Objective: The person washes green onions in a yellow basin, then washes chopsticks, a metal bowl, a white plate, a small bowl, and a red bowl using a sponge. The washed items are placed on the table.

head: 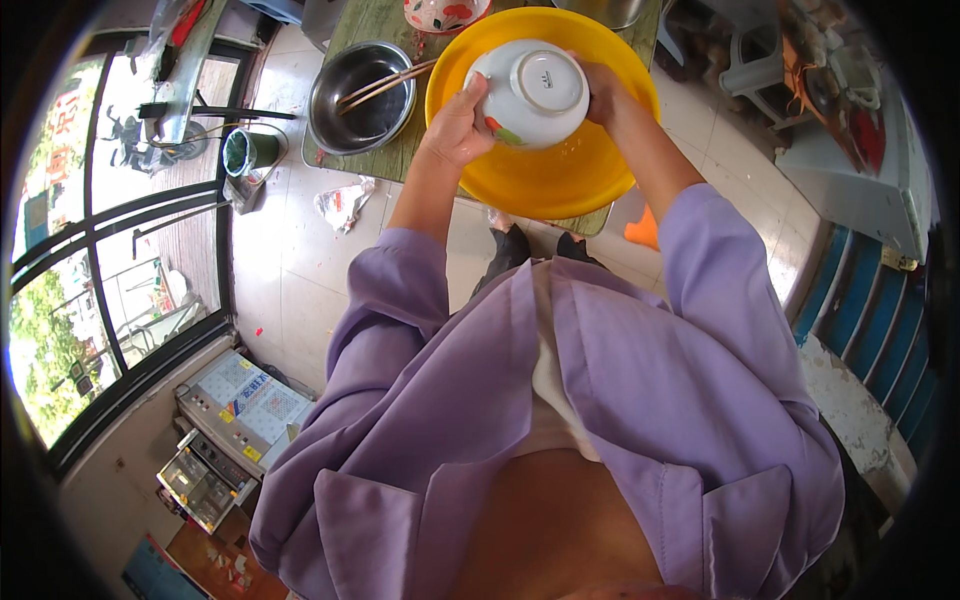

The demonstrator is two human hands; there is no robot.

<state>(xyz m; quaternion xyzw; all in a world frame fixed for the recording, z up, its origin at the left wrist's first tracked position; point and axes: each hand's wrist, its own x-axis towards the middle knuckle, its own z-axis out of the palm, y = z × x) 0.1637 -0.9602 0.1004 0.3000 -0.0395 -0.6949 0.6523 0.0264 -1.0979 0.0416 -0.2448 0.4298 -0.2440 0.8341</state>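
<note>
A white ceramic bowl (536, 94), its base turned towards me, is held over a large yellow plastic basin (547, 180). The bowl bears a red and green painted pattern and a mark on its foot. My left hand (457, 124) grips its left side, thumb on the outer wall. On the far right side my right hand (602, 94) holds it too, with most of those fingers hidden behind the bowl. Left of the basin stands a stainless steel bowl (322, 105) with wooden chopsticks (386, 82) lying across it towards the basin's rim.
A patterned bowl (444, 13) and a metal pan (604, 11) stand behind the basin on the green wooden table (382, 161). A lined bin (251, 154) and a crumpled plastic bag (343, 204) are on the tiled floor to the left. White plastic stools (757, 71) are at right.
</note>
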